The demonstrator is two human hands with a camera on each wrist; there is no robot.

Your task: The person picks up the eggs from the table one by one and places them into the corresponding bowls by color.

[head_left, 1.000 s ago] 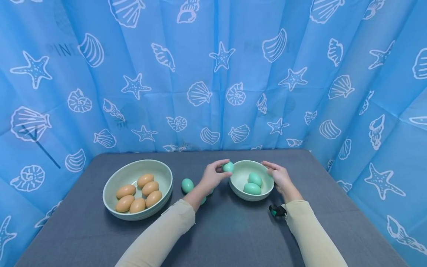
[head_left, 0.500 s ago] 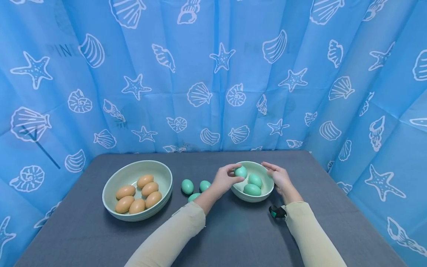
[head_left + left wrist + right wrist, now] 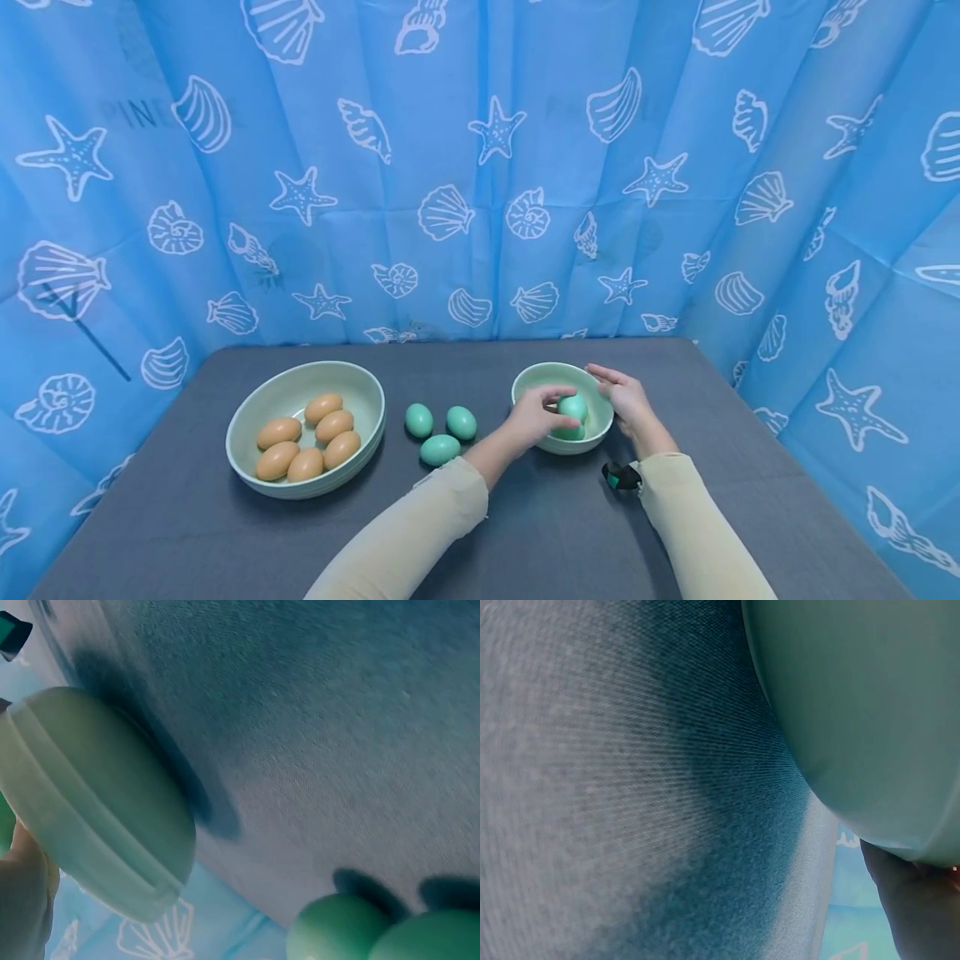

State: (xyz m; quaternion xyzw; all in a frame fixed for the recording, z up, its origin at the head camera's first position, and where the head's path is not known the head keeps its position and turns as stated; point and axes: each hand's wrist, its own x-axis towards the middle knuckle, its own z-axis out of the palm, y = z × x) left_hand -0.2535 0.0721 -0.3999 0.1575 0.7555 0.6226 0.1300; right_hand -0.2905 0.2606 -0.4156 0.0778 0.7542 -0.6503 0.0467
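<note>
My left hand (image 3: 534, 417) reaches over the smaller pale green bowl (image 3: 523, 385), its fingers and thumb around a green egg (image 3: 572, 407) inside it. That hand partly covers the other green eggs in the bowl. On the bowl's right side, my right hand (image 3: 628, 403) holds the rim. The right wrist view shows the bowl's outer wall (image 3: 870, 712) close up, with part of the hand (image 3: 915, 900) against it. In the left wrist view the bowl (image 3: 97, 795) appears tilted, and the left fingers are out of sight.
Three loose green eggs (image 3: 440, 450) lie on the grey table (image 3: 540, 533) left of my left hand. Farther left stands a larger pale green bowl (image 3: 247, 417) with several brown eggs (image 3: 333, 426). A black strap (image 3: 621, 476) hangs by the right wrist. Behind is a blue curtain (image 3: 480, 275).
My left hand has carried the green egg rightward from the bowl's left rim and down into the bowl, uncovering the loose eggs on the table. The right hand has stayed at the rim.
</note>
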